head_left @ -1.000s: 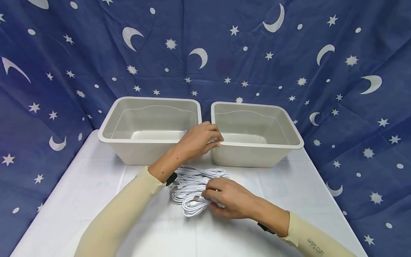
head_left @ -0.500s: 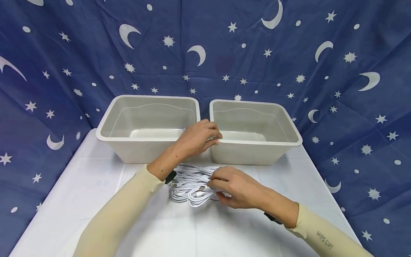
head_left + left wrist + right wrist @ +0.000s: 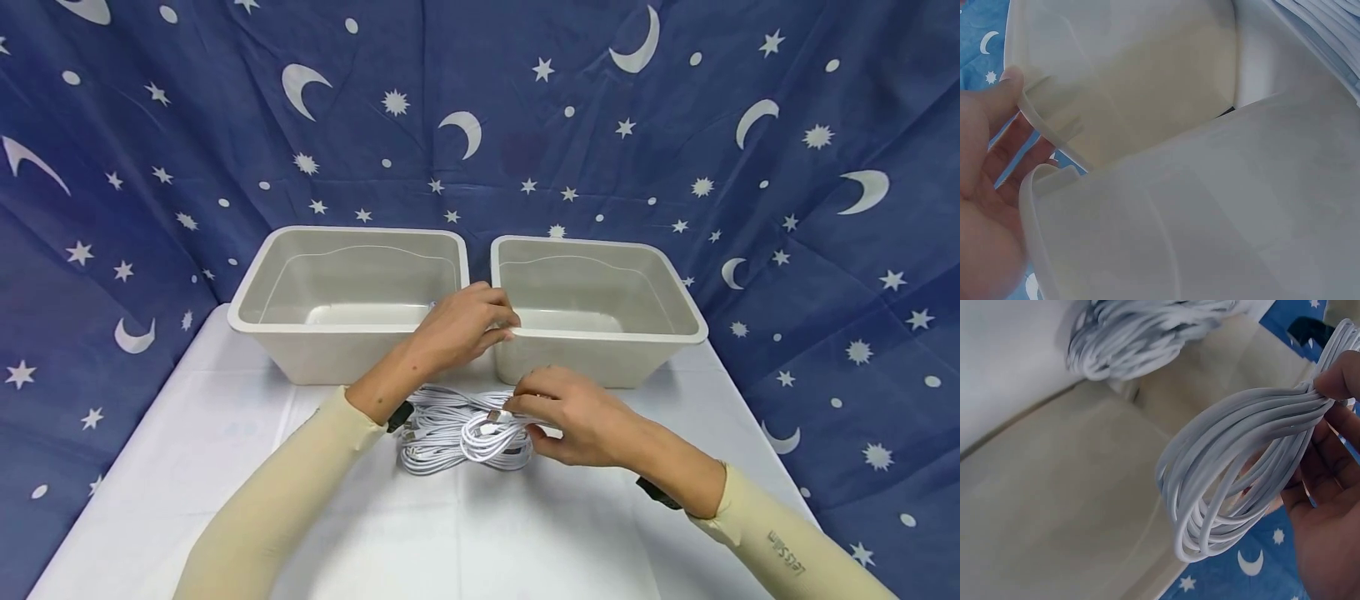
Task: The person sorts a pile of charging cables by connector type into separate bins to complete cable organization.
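Note:
With its thumb on one side and fingers on the other, my left hand (image 3: pixel 471 323) pinches the near left rim of the right-hand plastic bin (image 3: pixel 592 360); the left wrist view shows the thumb (image 3: pixel 1010 87) over that edge. My right hand (image 3: pixel 576 418) pinches a coiled white USB cable (image 3: pixel 486 440) by one end of the bundle, its plug showing at the fingertips. In the right wrist view the coil's loops (image 3: pixel 1235 456) hang from the thumb and fingers. Under and behind it lies a pile of similar white cables (image 3: pixel 435 433), partly hidden by the coil and the left wrist.
Another grey-white bin (image 3: pixel 322 354) stands to the left, a narrow gap from the right one. A small bluish item (image 3: pixel 432 306) shows in it beside my left hand. The table has a white cloth (image 3: pixel 405 542); a blue star-and-moon curtain (image 3: pixel 517 158) hangs behind and at both sides.
My right hand has drawn the coiled cable up and to the right across the pile, toward the right bin. The left hand keeps its place at the rim.

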Action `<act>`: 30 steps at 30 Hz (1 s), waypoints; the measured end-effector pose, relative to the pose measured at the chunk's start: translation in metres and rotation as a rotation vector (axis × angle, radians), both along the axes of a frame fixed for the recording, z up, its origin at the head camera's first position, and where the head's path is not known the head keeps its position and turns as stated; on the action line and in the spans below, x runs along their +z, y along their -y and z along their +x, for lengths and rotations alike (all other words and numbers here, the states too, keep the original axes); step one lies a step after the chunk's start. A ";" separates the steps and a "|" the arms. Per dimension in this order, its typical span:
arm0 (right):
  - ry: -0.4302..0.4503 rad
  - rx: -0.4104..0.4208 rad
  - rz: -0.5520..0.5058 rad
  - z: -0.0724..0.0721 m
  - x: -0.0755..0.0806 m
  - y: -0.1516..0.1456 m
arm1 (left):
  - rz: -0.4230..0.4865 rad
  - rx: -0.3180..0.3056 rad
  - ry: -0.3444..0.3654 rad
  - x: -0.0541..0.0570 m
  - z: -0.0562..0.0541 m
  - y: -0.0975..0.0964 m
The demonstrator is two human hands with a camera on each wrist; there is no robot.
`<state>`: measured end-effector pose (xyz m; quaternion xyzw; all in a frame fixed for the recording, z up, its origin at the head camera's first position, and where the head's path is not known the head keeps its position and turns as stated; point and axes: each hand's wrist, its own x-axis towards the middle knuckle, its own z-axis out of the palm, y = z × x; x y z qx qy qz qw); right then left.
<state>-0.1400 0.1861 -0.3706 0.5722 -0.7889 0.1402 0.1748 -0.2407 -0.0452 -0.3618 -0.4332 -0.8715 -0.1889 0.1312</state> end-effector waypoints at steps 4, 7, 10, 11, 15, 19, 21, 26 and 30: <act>-0.013 0.023 -0.027 -0.006 0.007 -0.006 | -0.001 0.006 -0.003 0.000 0.000 0.001; -0.017 0.018 -0.033 -0.008 0.012 -0.012 | 0.001 0.007 -0.007 0.000 0.000 0.000; -0.012 0.007 -0.041 -0.011 0.017 -0.017 | 0.000 0.007 -0.010 0.000 0.000 0.000; -0.015 0.007 -0.049 -0.013 0.018 -0.019 | -0.001 0.007 -0.009 0.000 0.000 0.000; -0.013 -0.023 -0.063 -0.017 0.025 -0.027 | -0.001 -0.001 -0.003 -0.001 0.001 -0.002; -0.008 -0.075 -0.060 -0.022 0.031 -0.033 | 0.000 0.003 0.005 -0.001 0.001 -0.002; -0.007 -0.087 -0.069 -0.025 0.033 -0.034 | -0.004 0.008 0.005 0.000 0.001 -0.002; 0.017 -0.116 -0.084 -0.032 0.038 -0.038 | -0.004 0.009 0.003 0.000 0.001 -0.001; 0.061 -0.139 -0.086 -0.038 0.041 -0.042 | 0.000 0.004 0.002 -0.001 0.001 -0.002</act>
